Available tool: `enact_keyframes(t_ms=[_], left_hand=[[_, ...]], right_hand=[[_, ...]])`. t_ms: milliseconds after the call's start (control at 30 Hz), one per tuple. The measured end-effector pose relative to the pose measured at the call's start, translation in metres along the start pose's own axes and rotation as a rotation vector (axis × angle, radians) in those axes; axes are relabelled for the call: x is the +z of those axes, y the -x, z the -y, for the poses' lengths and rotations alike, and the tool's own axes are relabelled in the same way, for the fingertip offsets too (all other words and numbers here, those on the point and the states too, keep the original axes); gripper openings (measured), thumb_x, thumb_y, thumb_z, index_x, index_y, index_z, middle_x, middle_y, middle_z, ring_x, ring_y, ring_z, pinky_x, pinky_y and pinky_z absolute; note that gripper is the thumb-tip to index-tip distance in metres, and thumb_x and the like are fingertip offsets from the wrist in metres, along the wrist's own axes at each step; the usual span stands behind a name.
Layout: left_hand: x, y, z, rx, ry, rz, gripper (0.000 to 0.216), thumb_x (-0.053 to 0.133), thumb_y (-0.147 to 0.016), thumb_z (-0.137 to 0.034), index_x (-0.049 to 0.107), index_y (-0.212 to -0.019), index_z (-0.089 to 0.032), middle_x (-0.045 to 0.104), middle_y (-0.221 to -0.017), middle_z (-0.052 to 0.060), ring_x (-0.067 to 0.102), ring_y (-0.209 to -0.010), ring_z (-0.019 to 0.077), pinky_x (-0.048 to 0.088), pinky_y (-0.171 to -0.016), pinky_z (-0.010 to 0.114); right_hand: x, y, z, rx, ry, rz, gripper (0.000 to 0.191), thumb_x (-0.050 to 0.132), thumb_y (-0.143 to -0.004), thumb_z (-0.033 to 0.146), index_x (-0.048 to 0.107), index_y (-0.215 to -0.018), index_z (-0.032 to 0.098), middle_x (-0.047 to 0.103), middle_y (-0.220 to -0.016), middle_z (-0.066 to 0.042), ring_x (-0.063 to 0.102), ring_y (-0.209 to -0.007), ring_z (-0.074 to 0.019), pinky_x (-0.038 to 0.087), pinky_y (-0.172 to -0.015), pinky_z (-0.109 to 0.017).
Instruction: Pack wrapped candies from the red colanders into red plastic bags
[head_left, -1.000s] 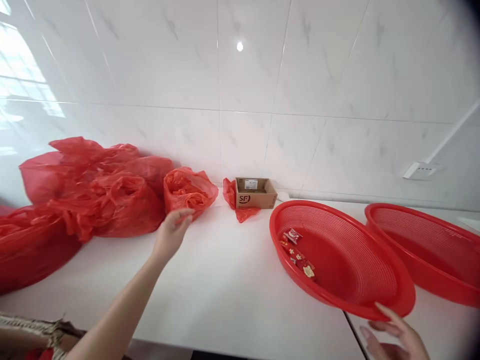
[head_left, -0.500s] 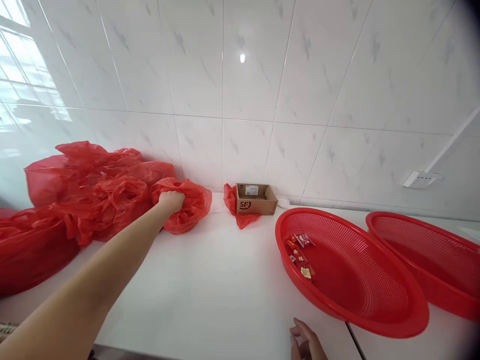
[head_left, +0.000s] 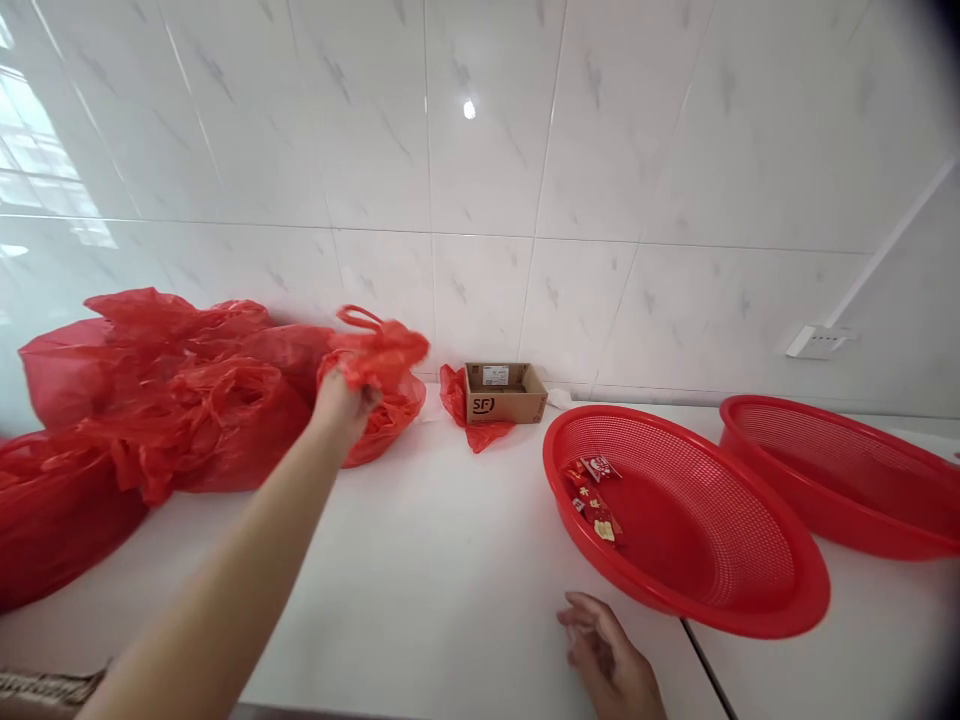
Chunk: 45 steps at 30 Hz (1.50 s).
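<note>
My left hand is stretched far out and closed on the top of a small red plastic bag, which stands on the white counter by the tiled wall; its handle loops stick up above my fist. My right hand rests near the counter's front edge, fingers loosely curled and apart, holding nothing. It lies just left of a large red mesh basket that holds a few small red packets.
A heap of bigger red plastic bags fills the left of the counter. A small open cardboard box sits on a red bag at the wall. A second red mesh basket stands at the right. A white socket strip hangs on the wall.
My left hand reached the small red bag, closed on it and has now pulled its top upward. My right hand slid left from the basket's rim to the bare counter.
</note>
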<state>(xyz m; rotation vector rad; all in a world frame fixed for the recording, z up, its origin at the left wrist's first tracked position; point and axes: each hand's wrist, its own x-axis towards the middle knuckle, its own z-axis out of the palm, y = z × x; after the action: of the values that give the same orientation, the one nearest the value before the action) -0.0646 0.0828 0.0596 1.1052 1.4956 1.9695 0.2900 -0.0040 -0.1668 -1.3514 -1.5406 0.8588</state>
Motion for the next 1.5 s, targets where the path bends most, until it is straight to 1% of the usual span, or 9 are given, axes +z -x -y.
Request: enact_keyframes(t_ms=[200, 433, 667, 833, 1000, 1100, 1233, 1367, 1500], left_hand=[[0.040, 0.124, 0.070, -0.285, 0.196, 0.314, 0.032, 0.069, -0.073, -0.045, 0.064, -0.082, -0.014, 0.069, -0.069, 0.005, 0.064, -0.064, 0.0187, 0.047, -0.059, 0.028], [0.045, 0.206, 0.097, -0.480, 0.015, 0.405, 0.022, 0.063, -0.080, -0.040, 0.063, -0.086, -0.018, 0.069, -0.085, 0.003, 0.063, -0.078, 0.0195, 0.048, -0.068, 0.029], [0.035, 0.215, 0.109, -0.461, 0.016, 0.672, 0.016, 0.067, -0.079, -0.035, 0.060, -0.082, -0.020, 0.069, -0.086, 0.004, 0.063, -0.081, 0.0197, 0.050, -0.076, 0.032], [0.008, 0.193, 0.109, -0.508, -0.028, 0.438, 0.027, 0.074, -0.071, -0.043, 0.063, -0.076, -0.019, 0.068, -0.075, 0.001, 0.064, -0.075, 0.0183, 0.051, -0.080, 0.032], [-0.020, 0.182, 0.112, -0.516, -0.161, 0.254, 0.037, 0.073, -0.067, -0.052, 0.061, -0.083, -0.021, 0.067, -0.083, 0.002, 0.065, -0.088, 0.0239, 0.049, -0.091, 0.039], [-0.024, 0.186, 0.101, -0.377, -0.365, 0.158, 0.038, 0.067, -0.072, -0.055, 0.059, -0.092, -0.024, 0.064, -0.100, 0.006, 0.062, -0.101, 0.0303, 0.047, -0.093, 0.047], [-0.001, 0.199, 0.065, 0.160, -0.505, 0.120, 0.024, 0.058, -0.083, -0.043, 0.059, -0.101, -0.028, 0.054, -0.121, 0.010, 0.051, -0.118, 0.0311, 0.044, -0.097, 0.048], [0.040, 0.206, 0.045, 0.518, -0.633, 0.342, 0.018, 0.055, -0.087, -0.030, 0.069, -0.099, -0.028, 0.042, -0.140, 0.012, 0.033, -0.136, 0.0340, 0.035, -0.106, 0.053], [0.061, 0.211, 0.065, 0.519, -0.885, 0.646, 0.017, 0.058, -0.086, -0.027, 0.074, -0.089, -0.030, 0.028, -0.155, 0.005, 0.016, -0.143, 0.0434, 0.021, -0.106, 0.069]], right_hand=[[-0.013, -0.036, 0.026, -0.123, -0.026, 0.012, 0.060, 0.052, -0.090, 0.045, 0.035, -0.144, 0.025, 0.041, -0.148, -0.013, 0.042, -0.134, -0.0266, 0.041, -0.106, -0.047], [0.021, -0.016, 0.067, 0.060, -0.427, 0.187, 0.048, 0.061, -0.084, 0.051, 0.054, -0.123, 0.025, 0.060, -0.126, -0.010, 0.062, -0.107, -0.0244, 0.052, -0.088, -0.036], [0.012, -0.029, 0.062, 0.182, -0.716, 0.102, 0.026, 0.065, -0.084, 0.045, 0.063, -0.091, 0.021, 0.067, -0.085, -0.001, 0.062, -0.080, -0.0171, 0.050, -0.074, -0.028], [-0.016, -0.037, 0.049, 0.306, -0.975, -0.076, 0.036, 0.071, -0.079, 0.044, 0.062, -0.110, 0.027, 0.069, -0.109, -0.003, 0.066, -0.092, -0.0193, 0.052, -0.071, -0.029], [-0.037, -0.042, 0.049, 0.293, -0.909, -0.212, 0.039, 0.067, -0.080, 0.050, 0.062, -0.112, 0.027, 0.068, -0.116, -0.005, 0.066, -0.096, -0.0217, 0.054, -0.070, -0.031], [-0.044, -0.040, 0.056, 0.209, -0.881, -0.193, 0.036, 0.064, -0.083, 0.047, 0.061, -0.113, 0.028, 0.067, -0.118, -0.005, 0.065, -0.098, -0.0217, 0.053, -0.073, -0.032], [-0.042, -0.032, 0.070, 0.040, -0.809, -0.035, 0.010, 0.063, -0.083, 0.031, 0.063, -0.088, 0.023, 0.068, -0.100, -0.004, 0.063, -0.095, -0.0213, 0.050, -0.078, -0.033], [-0.037, -0.020, 0.088, -0.131, -0.666, 0.150, 0.019, 0.056, -0.084, 0.023, 0.053, -0.066, 0.021, 0.061, -0.084, -0.003, 0.059, -0.091, -0.0208, 0.047, -0.084, -0.036], [-0.046, -0.014, 0.100, -0.297, -0.424, 0.255, 0.023, 0.048, -0.091, 0.020, 0.052, -0.067, 0.020, 0.060, -0.090, -0.005, 0.058, -0.093, -0.0203, 0.044, -0.086, -0.036]])
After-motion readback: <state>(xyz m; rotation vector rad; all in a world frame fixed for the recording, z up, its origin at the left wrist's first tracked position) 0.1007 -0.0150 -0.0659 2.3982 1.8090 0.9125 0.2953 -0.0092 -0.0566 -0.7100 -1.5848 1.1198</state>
